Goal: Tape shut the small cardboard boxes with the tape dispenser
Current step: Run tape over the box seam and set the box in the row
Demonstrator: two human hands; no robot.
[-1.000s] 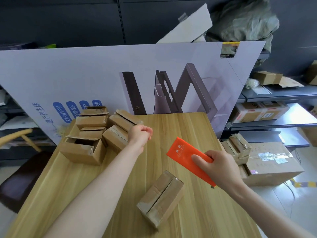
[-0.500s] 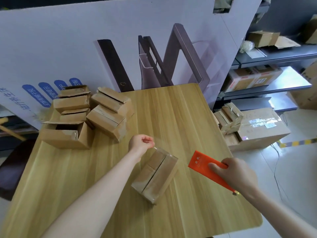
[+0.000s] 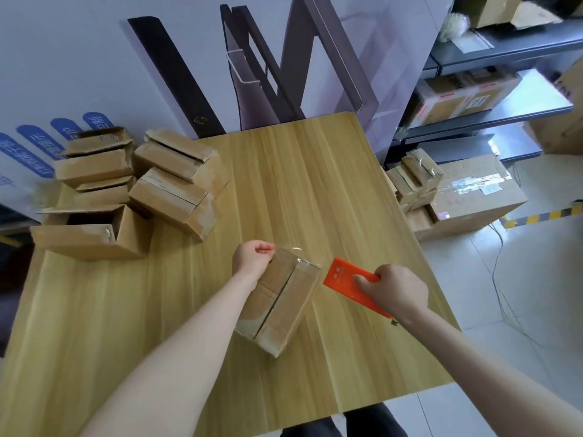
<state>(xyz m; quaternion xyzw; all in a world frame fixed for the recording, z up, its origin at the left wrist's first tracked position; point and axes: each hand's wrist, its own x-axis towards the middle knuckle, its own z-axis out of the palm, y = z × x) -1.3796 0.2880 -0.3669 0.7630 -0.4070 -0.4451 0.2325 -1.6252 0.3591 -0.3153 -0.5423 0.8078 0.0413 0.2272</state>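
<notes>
- Okay, nearest to me, the small cardboard box (image 3: pixel 279 298) lies slantwise on the wooden table (image 3: pixel 315 184), its top seam running away from me.
- Just right of that box, my right hand (image 3: pixel 397 291) is clenched round the orange tape dispenser (image 3: pixel 347 280), whose front end touches the box's far right corner.
- At the box's far left corner, my left hand (image 3: pixel 252 258) has its fingers curled; I can't tell whether it's pinching tape.
- Farther off, left of the box, sits a pile of boxes (image 3: pixel 176 181), some with flaps open.
- Beyond the box stands a printed board (image 3: pixel 94 58).
</notes>
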